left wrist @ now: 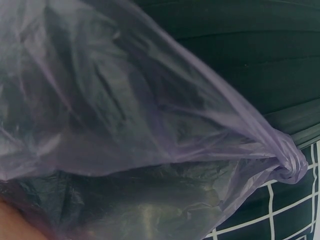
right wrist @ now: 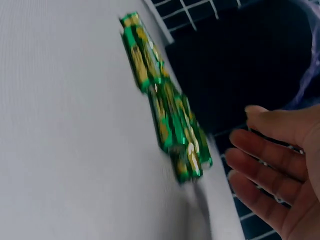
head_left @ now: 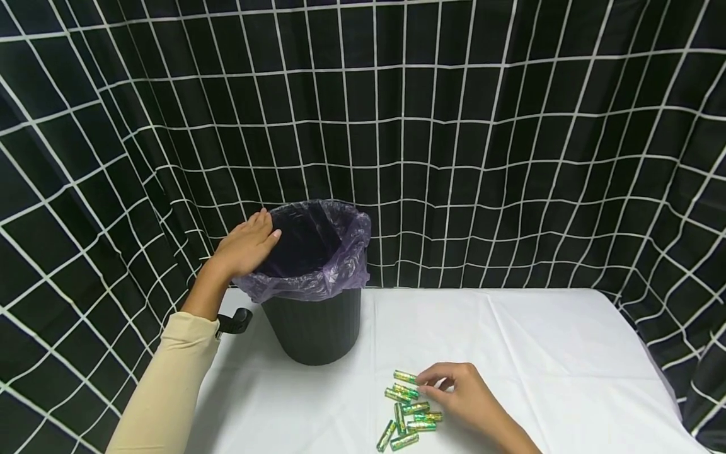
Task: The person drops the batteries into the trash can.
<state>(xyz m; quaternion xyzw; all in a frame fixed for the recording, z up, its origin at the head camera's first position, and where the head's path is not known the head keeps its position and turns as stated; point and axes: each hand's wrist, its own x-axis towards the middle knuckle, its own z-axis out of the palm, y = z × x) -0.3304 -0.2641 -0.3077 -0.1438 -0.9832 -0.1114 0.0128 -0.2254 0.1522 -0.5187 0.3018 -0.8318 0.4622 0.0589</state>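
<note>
A black ribbed bin (head_left: 314, 325) lined with a purple plastic bag (head_left: 334, 261) stands at the back left of the white table. My left hand (head_left: 249, 244) rests on the bin's left rim with its fingers fairly straight. The left wrist view is filled by the purple bag (left wrist: 150, 115), seen from close up. Several green and gold batteries (head_left: 409, 410) lie in a loose pile near the front edge. My right hand (head_left: 460, 392) hovers at the pile's right side, fingertips close to the top battery. In the right wrist view the fingers (right wrist: 272, 160) are relaxed and apart from the batteries (right wrist: 170, 115), holding nothing.
A white cloth (head_left: 539, 353) covers the table. A black curtain with a white grid (head_left: 454, 126) hangs behind the table and on both sides of it. The table's right edge (head_left: 658, 359) falls away to the curtain.
</note>
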